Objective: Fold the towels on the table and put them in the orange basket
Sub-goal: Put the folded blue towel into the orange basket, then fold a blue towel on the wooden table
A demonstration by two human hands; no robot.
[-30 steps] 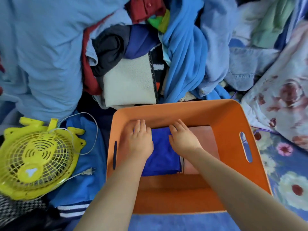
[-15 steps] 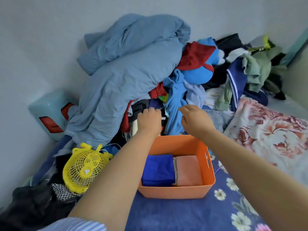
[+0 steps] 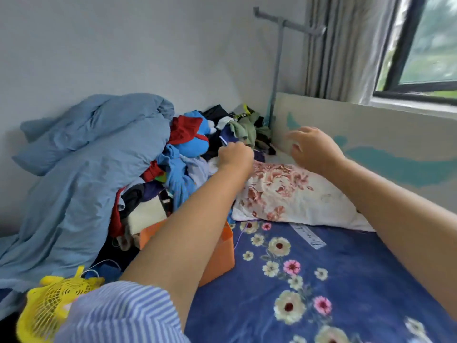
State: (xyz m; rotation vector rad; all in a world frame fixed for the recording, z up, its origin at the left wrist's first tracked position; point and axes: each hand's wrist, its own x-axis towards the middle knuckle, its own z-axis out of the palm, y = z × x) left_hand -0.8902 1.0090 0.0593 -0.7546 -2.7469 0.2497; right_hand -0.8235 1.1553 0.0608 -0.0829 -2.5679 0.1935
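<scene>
Covering the bed, a blue floral sheet (image 3: 309, 280) meets a clothes pile (image 3: 188, 149) by the wall. The orange basket (image 3: 222, 251) sits mostly hidden under the left arm. Left hand (image 3: 235, 157) pinches dark cloth; right hand (image 3: 311, 149) hovers, fingers loose. Both have left the basket since 1 second ago.

A plain pale wall (image 3: 138, 45) runs behind the bed, whose blue floral sheet (image 3: 346, 280) fills the foreground. At the far corner stands a grey metal rack (image 3: 278, 58) — beside it hang grey curtains (image 3: 341, 45). Daylight comes through a dark-framed window (image 3: 425, 45) (greenery blurred outside), above a white headboard (image 3: 371, 125) with teal patches.
</scene>
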